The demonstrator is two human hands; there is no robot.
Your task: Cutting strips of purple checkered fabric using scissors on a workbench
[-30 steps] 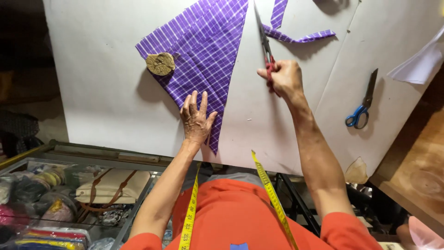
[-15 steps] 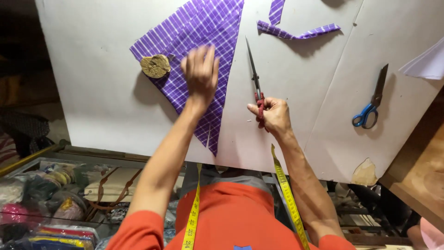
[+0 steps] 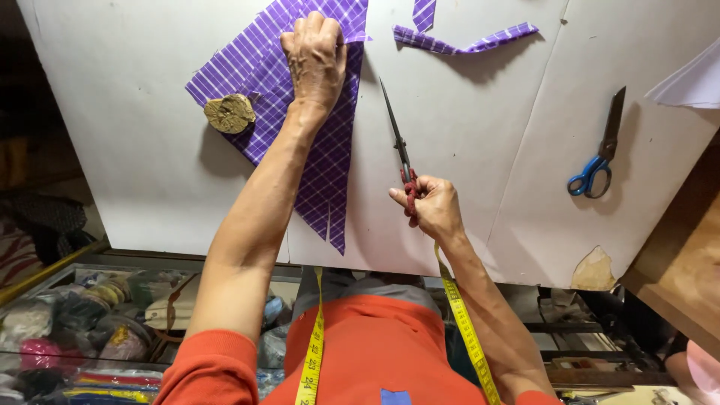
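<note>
The left hand was laid flat, fingers together and pointing toward the far edge of the tabletop, palm pressed on the purple checked cloth. The right hand was closed round the red-wrapped handles of a pair of long scissors, whose blades were held shut or nearly so and pointed away toward the far edge, just right of the cloth without touching it.

The cloth was spread as a rough triangle on the left half of the white tabletop — its broad part reached the far edge, and its narrow tip ran down to the near edge, where a short slit could be seen in it. A flat, round, tan weight was set on the cloth's left corner. A narrow strip of the same purple fabric was left near the far edge, right of the cloth and well apart from the hands; a second short scrap lay just beyond it.

Further right, a second pair of scissors with blue handles was lying closed on the tabletop, well apart from the right hand. A torn, tan patch was seen at the near right corner.

A yellow measuring tape was draped round the person's neck over an orange shirt — both ends hung down the chest. Below the near edge on the left, a tray of mixed sewing supplies was visible.
</note>
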